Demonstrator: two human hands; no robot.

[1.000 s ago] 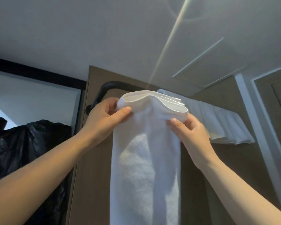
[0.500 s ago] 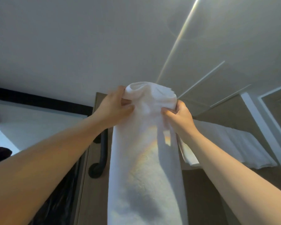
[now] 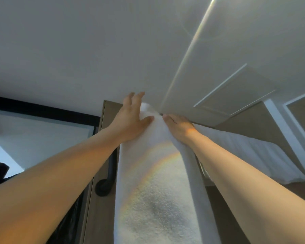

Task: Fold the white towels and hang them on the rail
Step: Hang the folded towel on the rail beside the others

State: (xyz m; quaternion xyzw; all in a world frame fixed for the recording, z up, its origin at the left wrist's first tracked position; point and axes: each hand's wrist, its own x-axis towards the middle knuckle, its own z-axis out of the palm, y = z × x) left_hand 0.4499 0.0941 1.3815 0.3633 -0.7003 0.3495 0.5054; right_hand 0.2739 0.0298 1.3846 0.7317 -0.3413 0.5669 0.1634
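A folded white towel [image 3: 158, 191] hangs down in a long strip in the middle of the view, its top fold up near the ceiling line. My left hand [image 3: 130, 120] lies against the towel's upper left side, fingers straight and pointing up, thumb pressing the cloth. My right hand [image 3: 179, 128] rests flat on the upper right of the towel, its fingertips hidden over the top fold. The black rail [image 3: 111, 166] shows only at the left, with its round wall mount [image 3: 102, 188] on the brown panel; the rest is hidden behind the towel.
A second white towel [image 3: 253, 155] hangs to the right, beside my right forearm. A brown wall panel [image 3: 236, 217] stands behind both. The white ceiling [image 3: 95, 50] is close above. A black bag [image 3: 67, 222] sits low at the left.
Both hands went from pinching the towel's top fold to lying flat on it. The top fold has moved up and back toward the panel, and the view has tilted further upward.
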